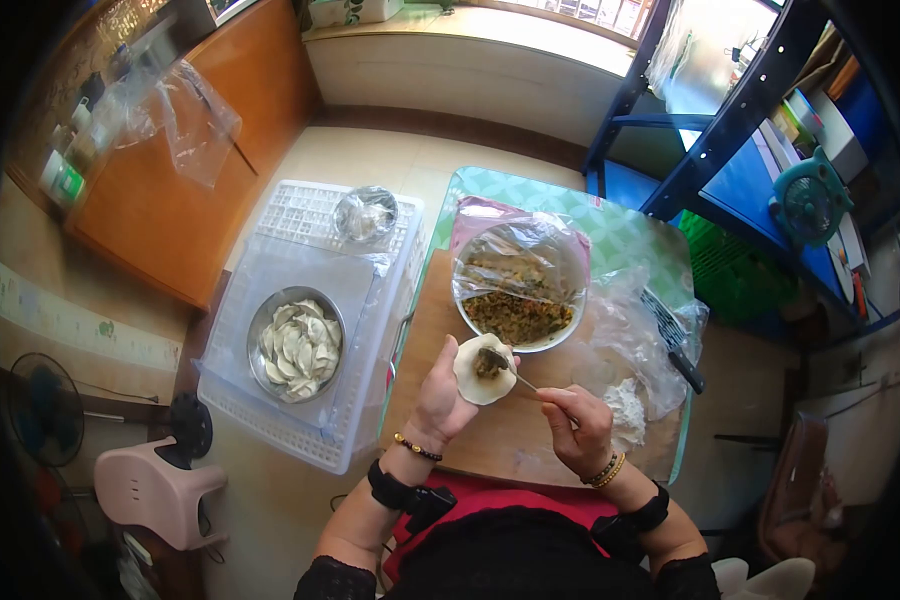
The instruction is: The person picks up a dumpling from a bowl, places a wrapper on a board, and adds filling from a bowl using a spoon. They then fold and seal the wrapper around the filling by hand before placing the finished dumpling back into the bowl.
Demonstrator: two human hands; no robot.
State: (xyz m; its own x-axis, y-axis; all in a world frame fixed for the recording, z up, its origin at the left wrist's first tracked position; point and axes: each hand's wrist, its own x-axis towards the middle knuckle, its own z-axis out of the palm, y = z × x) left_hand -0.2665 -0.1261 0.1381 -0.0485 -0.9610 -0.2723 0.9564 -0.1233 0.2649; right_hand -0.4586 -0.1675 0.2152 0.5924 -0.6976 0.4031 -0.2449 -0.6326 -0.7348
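My left hand (440,395) holds a round dumpling wrapper (484,370) flat in its palm, with a dab of dark green filling in its middle. My right hand (575,425) grips a thin utensil (515,372) whose tip rests on that filling. Just beyond the wrapper stands a bowl of green filling (518,315), lined and partly covered with clear plastic. Both hands hover over a wooden board (500,430) on a small table with a green patterned top (620,235).
A metal bowl of folded dumplings (297,343) sits on a white crate (305,330) at left, with a small covered bowl (364,214) behind it. Flour and plastic bags (630,400) and a dark-handled knife (673,345) lie at right. A pink stool (155,490) stands lower left.
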